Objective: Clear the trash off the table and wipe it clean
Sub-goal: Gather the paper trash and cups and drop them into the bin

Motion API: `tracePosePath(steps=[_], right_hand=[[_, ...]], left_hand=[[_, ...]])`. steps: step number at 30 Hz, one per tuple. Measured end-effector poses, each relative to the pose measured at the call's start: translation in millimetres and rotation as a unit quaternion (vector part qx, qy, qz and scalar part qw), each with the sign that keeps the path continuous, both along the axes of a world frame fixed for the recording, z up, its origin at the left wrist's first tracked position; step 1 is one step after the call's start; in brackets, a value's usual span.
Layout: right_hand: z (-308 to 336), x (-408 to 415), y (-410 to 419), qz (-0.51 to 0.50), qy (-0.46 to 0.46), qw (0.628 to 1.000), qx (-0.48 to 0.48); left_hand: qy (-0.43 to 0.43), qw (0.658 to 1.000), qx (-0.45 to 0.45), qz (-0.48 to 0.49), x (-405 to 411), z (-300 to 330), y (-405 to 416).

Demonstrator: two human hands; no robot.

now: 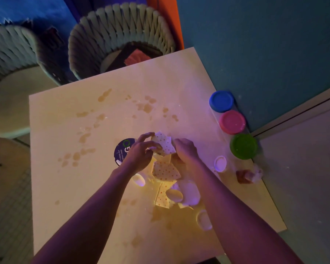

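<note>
The clearing is barely begun, as I judge it. On the square pale table [61, 119] both hands work at 1 heap of trash: the left hand [139, 155] and the right hand [185, 151] each pinch the crumpled polka-dot paper scrap [165, 142] between curled fingers, lifting its top edge. More torn dotted pieces [165, 171] lie under the wrists, with small white plastic cups [189, 192] tipped beside them and a dark round printed lid [122, 149] touching the left hand.

Nothing appears wiped — brownish smears [147, 107] are scattered across the far half and the near edge. A brown-and-white crumpled wad [249, 176] sits at the right edge. 3 tubs with blue [221, 101], pink [232, 121] and green [243, 146] lids stand along that side (whether they count as trash I cannot tell). A woven basket [120, 27] stands just beyond the far edge, a likely bin.
</note>
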State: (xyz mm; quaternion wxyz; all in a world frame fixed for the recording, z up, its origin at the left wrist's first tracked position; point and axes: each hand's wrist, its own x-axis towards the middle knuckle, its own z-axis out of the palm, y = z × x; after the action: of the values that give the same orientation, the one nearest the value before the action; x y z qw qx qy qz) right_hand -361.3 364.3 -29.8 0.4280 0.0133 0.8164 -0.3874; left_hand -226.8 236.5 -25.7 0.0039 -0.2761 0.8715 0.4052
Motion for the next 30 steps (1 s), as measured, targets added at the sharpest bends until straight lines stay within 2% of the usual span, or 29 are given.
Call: tracePosePath(steps=[4, 10, 15, 20, 25, 30], right_hand=[[-2, 5, -4, 0.005, -0.015, 1.000, -0.007], [-9, 14, -6, -0.010, -0.004, 1.000, -0.019], [4, 18, -9, -0.020, 0.025, 0.997, -0.070], [16, 19, -11, -0.012, 0.015, 0.994, -0.111], [28, 34, 1, 0.129, 0.101, 0.986, -0.013], [30, 80, 8, 0.323, 0.179, 0.921, 0.128]], left_hand=[[-0.026, 0.994, 0.084, 0.062, -5, 6, 5], [-0.052, 0.991, 0.068, 0.104, -7, -2, 6], [-0.019, 0.948, 0.245, 0.203, -5, 7, 4], [-0.001, 0.911, 0.343, 0.230, 11, 10, -13], [0.051, 0.893, 0.352, 0.275, 41, 21, -23], [0.097, 0.882, 0.363, 0.285, 78, 22, -20]])
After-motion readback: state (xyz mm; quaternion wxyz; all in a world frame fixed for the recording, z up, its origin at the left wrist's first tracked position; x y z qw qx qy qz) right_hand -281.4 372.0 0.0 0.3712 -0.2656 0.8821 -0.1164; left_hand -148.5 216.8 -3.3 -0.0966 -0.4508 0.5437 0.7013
